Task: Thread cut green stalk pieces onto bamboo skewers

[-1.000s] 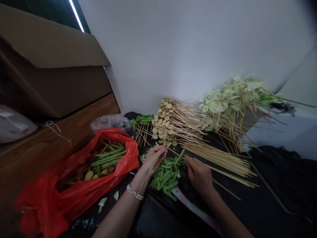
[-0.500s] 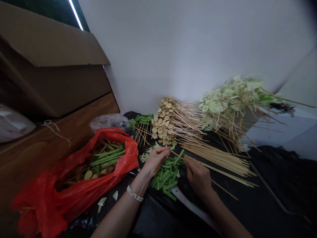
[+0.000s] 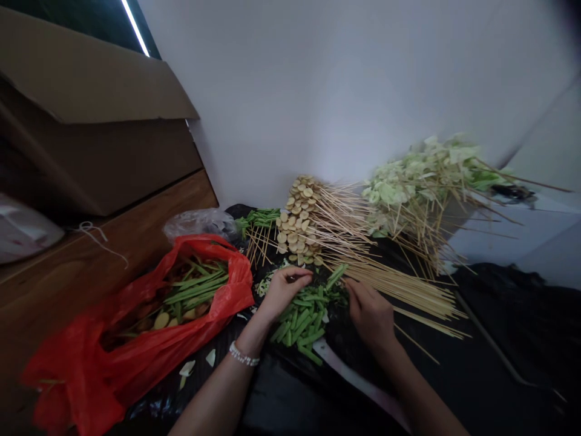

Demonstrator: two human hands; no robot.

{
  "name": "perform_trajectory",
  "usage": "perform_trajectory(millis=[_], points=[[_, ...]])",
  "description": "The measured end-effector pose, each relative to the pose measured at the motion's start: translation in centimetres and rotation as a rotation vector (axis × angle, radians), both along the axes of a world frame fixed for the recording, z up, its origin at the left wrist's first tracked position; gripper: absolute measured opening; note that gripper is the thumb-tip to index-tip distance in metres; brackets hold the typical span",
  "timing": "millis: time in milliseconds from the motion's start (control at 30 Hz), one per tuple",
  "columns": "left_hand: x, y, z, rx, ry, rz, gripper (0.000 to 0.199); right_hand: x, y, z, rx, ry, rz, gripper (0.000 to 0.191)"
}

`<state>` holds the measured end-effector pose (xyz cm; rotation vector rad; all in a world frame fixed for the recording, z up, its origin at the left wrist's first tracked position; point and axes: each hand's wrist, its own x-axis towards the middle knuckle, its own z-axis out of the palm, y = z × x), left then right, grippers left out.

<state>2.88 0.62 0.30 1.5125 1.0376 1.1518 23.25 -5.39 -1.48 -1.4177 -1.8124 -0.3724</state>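
Note:
My right hand grips a bamboo skewer, whose long end sticks out behind the hand to the lower right. Cut green bean pieces sit by its front end, just ahead of my fingertips. My left hand, with a beaded bracelet on the wrist, is pinched shut to the left of them, apart from the skewer. Whatever lies between its fingertips is hidden. Below and between both hands lies a heap of cut green beans on black plastic.
A red plastic bag of beans and potato slices lies left. Behind are potato skewers, bean skewers and cabbage skewers. Bare skewers lie right of centre. A knife-like pale blade lies near my right forearm.
My hands have moved apart, the right one slightly rightward with the skewer. The skewer's front end, near my left fingertips before, now stands away from them.

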Motion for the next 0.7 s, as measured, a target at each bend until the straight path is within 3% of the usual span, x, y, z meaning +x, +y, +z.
perform_trajectory(millis=[167, 300, 433, 567, 700], points=[[-0.9, -0.2, -0.3, 0.295, 0.533, -0.111, 0.014, 0.6, 0.1, 0.0, 0.003, 0.008, -0.021, 0.023], [-0.7, -0.6, -0.5, 0.354, 0.678, -0.171, 0.014, -0.1, -0.1, 0.1, -0.032, 0.011, 0.008, 0.024], [-0.4, -0.5, -0.4, 0.348, 0.528, -0.157, 0.011, -0.2, -0.2, 0.1, -0.047, 0.009, 0.015, 0.025], [-0.4, 0.0, -0.6, 0.23, 0.243, 0.022, 0.01, -0.1, -0.1, 0.0, -0.042, 0.022, 0.015, 0.025], [-0.4, 0.6, -1.0, 0.006, -0.067, 0.179, 0.013, -0.3, -0.1, -0.1, -0.036, 0.016, 0.029, 0.024]])
